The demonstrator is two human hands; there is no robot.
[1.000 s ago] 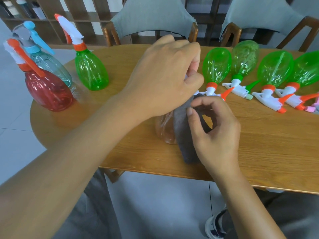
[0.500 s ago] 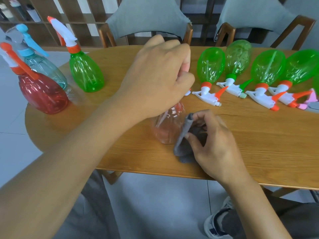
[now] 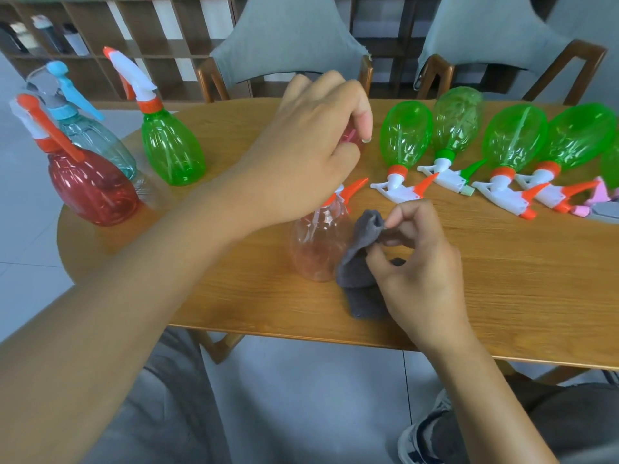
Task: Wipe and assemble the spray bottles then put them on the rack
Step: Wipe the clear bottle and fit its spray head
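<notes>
In the head view, the pink bottle (image 3: 318, 242) stands upright near the table's (image 3: 502, 296) front edge, long axis vertical. The left hand (image 3: 311, 152) grips its spray head from above. Touching the bottle's right side, the cloth (image 3: 360, 262) is pinched by the right hand (image 3: 422, 272), the nearer one for wiping, I judge.

One head-worn wide-angle camera looks forward and down from the near edge of the counter (image 3: 469, 296), close above both forearms. It faces across the counter toward two chairs (image 3: 288, 38) and shelves (image 3: 134, 35) at the far side; the floor (image 3: 301, 396) fills the bottom of the view.
</notes>
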